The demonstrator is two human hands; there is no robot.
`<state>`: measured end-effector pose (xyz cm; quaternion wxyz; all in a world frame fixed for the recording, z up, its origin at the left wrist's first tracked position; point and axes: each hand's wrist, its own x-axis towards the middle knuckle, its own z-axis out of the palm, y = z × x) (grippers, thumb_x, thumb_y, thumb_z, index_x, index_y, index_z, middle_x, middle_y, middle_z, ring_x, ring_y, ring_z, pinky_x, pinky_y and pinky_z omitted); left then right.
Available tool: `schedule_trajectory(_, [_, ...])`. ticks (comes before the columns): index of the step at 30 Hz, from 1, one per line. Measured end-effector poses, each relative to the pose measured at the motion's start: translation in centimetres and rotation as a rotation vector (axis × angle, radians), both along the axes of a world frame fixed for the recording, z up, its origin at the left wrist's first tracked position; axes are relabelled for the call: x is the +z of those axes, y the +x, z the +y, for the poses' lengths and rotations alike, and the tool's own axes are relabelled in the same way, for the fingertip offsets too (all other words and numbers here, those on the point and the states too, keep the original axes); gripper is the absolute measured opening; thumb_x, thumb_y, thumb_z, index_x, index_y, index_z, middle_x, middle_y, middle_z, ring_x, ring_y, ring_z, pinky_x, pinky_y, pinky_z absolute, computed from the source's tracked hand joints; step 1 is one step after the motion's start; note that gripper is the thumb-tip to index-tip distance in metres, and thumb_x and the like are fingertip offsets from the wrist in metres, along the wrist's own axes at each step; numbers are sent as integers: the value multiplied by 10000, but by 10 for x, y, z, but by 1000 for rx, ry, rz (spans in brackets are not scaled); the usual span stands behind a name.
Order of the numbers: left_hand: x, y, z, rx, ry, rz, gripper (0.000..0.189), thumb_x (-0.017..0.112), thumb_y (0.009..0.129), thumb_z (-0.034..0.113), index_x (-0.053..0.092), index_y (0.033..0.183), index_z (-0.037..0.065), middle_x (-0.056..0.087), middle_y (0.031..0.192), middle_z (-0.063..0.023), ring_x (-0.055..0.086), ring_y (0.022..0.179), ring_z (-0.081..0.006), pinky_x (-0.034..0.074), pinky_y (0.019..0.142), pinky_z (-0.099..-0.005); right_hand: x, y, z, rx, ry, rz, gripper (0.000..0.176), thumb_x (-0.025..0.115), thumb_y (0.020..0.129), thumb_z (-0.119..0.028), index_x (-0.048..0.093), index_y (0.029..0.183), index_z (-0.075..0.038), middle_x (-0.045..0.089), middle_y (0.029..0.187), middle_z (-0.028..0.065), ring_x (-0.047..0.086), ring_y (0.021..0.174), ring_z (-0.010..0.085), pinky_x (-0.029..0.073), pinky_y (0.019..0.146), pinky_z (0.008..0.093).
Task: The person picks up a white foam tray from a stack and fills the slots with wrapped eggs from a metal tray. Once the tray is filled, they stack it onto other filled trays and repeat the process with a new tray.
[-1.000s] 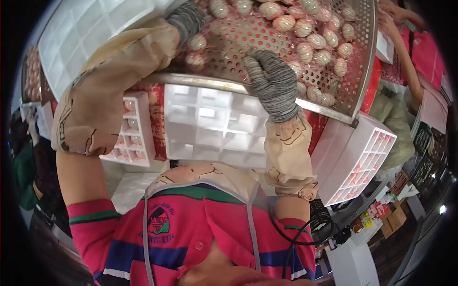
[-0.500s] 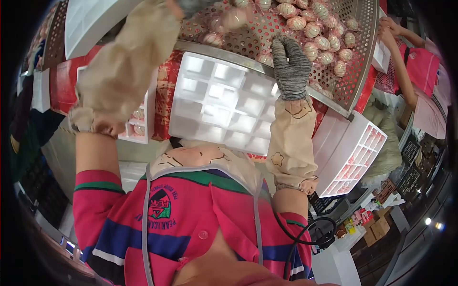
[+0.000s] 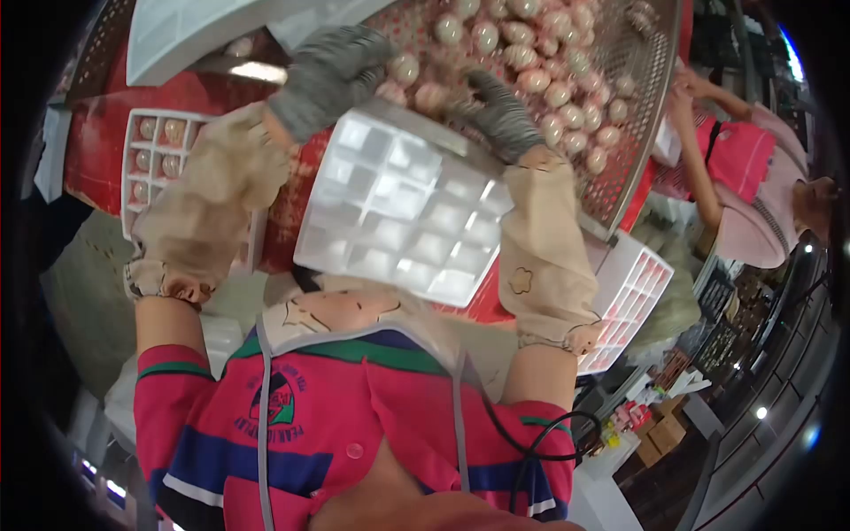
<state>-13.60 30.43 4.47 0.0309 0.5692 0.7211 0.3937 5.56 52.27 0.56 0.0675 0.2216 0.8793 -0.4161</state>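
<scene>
Both hands wear grey knit gloves and beige sleeve covers. My left hand is at the front edge of a perforated metal tray, fingers curled against a plastic-wrapped egg; its palm side is hidden. Over the same rim, my right hand has thumb and fingers apart, its blurred fingertips beside another wrapped egg. Many more wrapped eggs lie heaped in the metal tray beyond it. Right below both hands, a white compartment tray is tilted toward my body.
At left stands a white tray with wrapped eggs in its cells. Another filled tray leans at right. White containers sit at upper left on the red surface. A person in pink works at far right.
My left hand has come down and into view at the metal tray's edge. My right hand has moved left toward it. The view has shifted, and the compartment tray looks more slanted.
</scene>
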Motion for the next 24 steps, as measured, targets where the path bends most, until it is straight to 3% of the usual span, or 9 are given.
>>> schedule_trajectory(7, [0, 2, 97, -526, -1005, 280, 301, 670, 717, 167, 649, 1012, 110, 640, 1000, -136, 616, 968, -317, 481, 858, -415, 1, -49, -44, 144, -316, -484, 599, 679, 735, -345, 533, 1221, -25, 600, 1140, 222, 582, 1087, 290, 455, 917, 391])
schedule_trajectory(9, [-35, -2, 104, -478, -950, 402, 294, 663, 729, 184, 650, 1016, 121, 635, 1028, -148, 619, 965, -319, 487, 847, -418, -26, -47, -27, 231, 271, -193, 459, 586, 843, -294, 544, 1213, -27, 572, 1200, 209, 542, 1120, 323, 443, 928, 367])
schedule_trajectory(10, [-47, -4, 110, -449, -897, 500, 287, 657, 742, 201, 650, 1020, 132, 630, 1057, -160, 622, 961, -321, 492, 835, -421, -17, -60, -25, 207, 214, -225, 553, 687, 719, -310, 563, 1176, -24, 617, 1126, 191, 609, 1034, 281, 458, 907, 396])
schedule_trajectory(13, [-54, -18, 116, -260, -895, 271, 281, 634, 770, 228, 653, 1043, 166, 639, 1065, -143, 624, 970, -307, 495, 833, -406, 5, -65, -32, 207, 180, -243, 545, 697, 718, -305, 567, 1167, -24, 623, 1113, 178, 614, 1014, 279, 463, 897, 390])
schedule_trajectory(14, [-47, -24, 95, -259, -575, 412, 303, 611, 802, 205, 635, 1101, 164, 643, 1053, -130, 631, 937, -278, 506, 813, -373, 10, -64, -33, 209, 180, -249, 543, 700, 717, -303, 569, 1164, -24, 625, 1108, 173, 616, 1007, 278, 465, 893, 388])
schedule_trajectory(16, [27, -21, 98, -222, -971, -224, 393, 640, 791, 179, 595, 1180, 143, 634, 1046, -132, 629, 891, -257, 508, 778, -340, 20, -60, -36, 213, 167, -273, 538, 707, 716, -299, 572, 1158, -25, 629, 1099, 165, 619, 994, 277, 469, 887, 385])
schedule_trajectory(18, [36, -6, 52, -3, -291, -295, 433, 647, 785, 158, 570, 1209, 117, 633, 1009, -119, 624, 855, -232, 505, 718, -324, 31, -58, -39, 216, 168, -290, 533, 713, 715, -296, 575, 1153, -25, 634, 1090, 156, 623, 980, 276, 472, 880, 381])
schedule_trajectory(20, [62, 19, 14, -193, -96, -555, 518, 687, 738, 154, 554, 1236, 100, 629, 954, -107, 619, 799, -221, 493, 695, -331, 38, -61, -41, 215, 157, -293, 528, 720, 714, -293, 578, 1147, -25, 638, 1081, 147, 627, 967, 274, 476, 873, 377])
schedule_trajectory(24, [34, 63, -50, -170, -175, 187, 580, 720, 668, 231, 559, 1200, 65, 611, 942, -107, 599, 856, -243, 462, 788, -383, 26, -58, -33, 65, 263, -195, 477, 734, 754, -257, 583, 1140, -22, 649, 1038, 130, 636, 897, 238, 496, 825, 348])
